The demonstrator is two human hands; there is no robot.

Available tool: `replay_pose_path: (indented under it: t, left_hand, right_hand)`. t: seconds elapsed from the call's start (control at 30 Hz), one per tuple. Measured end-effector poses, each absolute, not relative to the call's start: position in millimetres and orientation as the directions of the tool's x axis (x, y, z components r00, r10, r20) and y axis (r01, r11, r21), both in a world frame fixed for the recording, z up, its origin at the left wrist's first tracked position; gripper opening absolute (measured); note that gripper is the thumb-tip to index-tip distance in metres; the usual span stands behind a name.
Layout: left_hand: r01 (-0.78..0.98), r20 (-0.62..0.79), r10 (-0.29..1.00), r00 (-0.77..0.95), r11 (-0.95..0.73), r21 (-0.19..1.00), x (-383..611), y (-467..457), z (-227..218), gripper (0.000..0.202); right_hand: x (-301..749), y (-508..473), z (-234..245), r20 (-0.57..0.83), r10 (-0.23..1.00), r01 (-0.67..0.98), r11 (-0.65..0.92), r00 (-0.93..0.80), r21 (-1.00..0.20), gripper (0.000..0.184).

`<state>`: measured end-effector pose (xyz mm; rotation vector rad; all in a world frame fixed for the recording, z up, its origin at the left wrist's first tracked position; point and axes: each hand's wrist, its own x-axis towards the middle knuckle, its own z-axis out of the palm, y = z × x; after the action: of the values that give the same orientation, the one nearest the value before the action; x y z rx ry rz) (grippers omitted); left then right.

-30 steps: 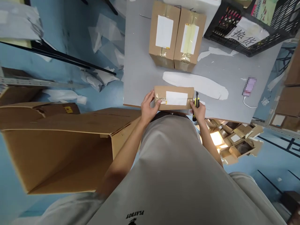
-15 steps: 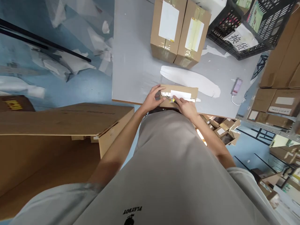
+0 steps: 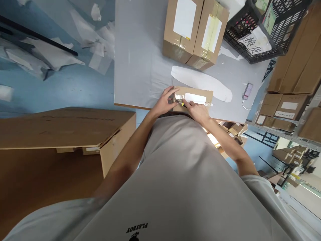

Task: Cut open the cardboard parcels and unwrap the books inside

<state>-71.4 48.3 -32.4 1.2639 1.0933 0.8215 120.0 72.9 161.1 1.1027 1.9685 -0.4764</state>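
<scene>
Left hand (image 3: 164, 102) was clamped on the left end of a small cardboard carton (image 3: 192, 90), which lay at the grey table's (image 3: 140, 73) near edge. Right hand (image 3: 199, 113), closed around a utility knife (image 3: 182, 104), held it at the carton's tape (image 3: 179, 96); black plastic crate (image 3: 279, 50) stood farther right.

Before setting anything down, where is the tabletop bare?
Largest: left side of table, from its edge to two cartons and left hand. Smaller: between white strip, crate and pink item. Crowded: around the small box and right hand.
</scene>
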Motion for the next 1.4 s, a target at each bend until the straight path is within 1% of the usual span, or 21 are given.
replay_pose_path:
  t: [0.17, 0.3, 0.43, 0.53, 0.77, 0.87, 0.97, 1.07, 1.2, 1.4]
  left_hand:
    - [0.124, -0.156, 0.945, 0.288, 0.125, 0.984, -69, 50, -36, 0.079]
    - [0.130, -0.145, 0.945, 0.292, 0.111, 0.985, -69, 52, -38, 0.080]
    - [0.155, -0.141, 0.946, 0.291, 0.099, 0.983, -72, 54, -36, 0.086]
    - [0.183, -0.146, 0.948, 0.284, 0.096, 0.978, -74, 55, -33, 0.090]
    - [0.166, -0.171, 0.950, 0.261, 0.130, 0.977, -77, 57, -27, 0.094]
    - [0.178, -0.180, 0.952, 0.246, 0.138, 0.974, -75, 57, -26, 0.097]
    - [0.204, -0.193, 0.955, 0.227, 0.147, 0.968, -73, 56, -26, 0.099]
    - [0.201, -0.220, 0.954, 0.205, 0.179, 0.963, -71, 55, -26, 0.102]
    - [0.182, -0.252, 0.950, 0.186, 0.219, 0.959, -71, 57, -25, 0.105]
    - [0.178, -0.263, 0.945, 0.193, 0.230, 0.957, -72, 55, -23, 0.104]
  right_hand:
    - [109, 74, 166, -0.795, 0.541, 0.830, 0.551, -0.275, 0.089, 0.067]
    - [103, 74, 171, -0.794, 0.558, 0.845, 0.523, -0.244, 0.108, 0.066]
    - [111, 75, 173, -0.780, 0.586, 0.864, 0.488, -0.218, 0.125, 0.064]
    - [130, 73, 176, -0.779, 0.598, 0.867, 0.474, -0.191, 0.151, 0.063]
    - [203, 66, 183, -0.759, 0.644, 0.872, 0.422, -0.097, 0.247, 0.060]
    - [229, 68, 188, -0.760, 0.645, 0.867, 0.425, -0.087, 0.261, 0.060]
    - [241, 75, 194, -0.782, 0.608, 0.852, 0.474, -0.136, 0.221, 0.061]
    - [237, 83, 196, -0.790, 0.562, 0.826, 0.547, -0.244, 0.134, 0.065]
    - [216, 90, 183, -0.758, 0.519, 0.778, 0.628, -0.395, 0.024, 0.068]
    - [193, 102, 161, -0.722, 0.488, 0.728, 0.685, -0.490, -0.031, 0.072]
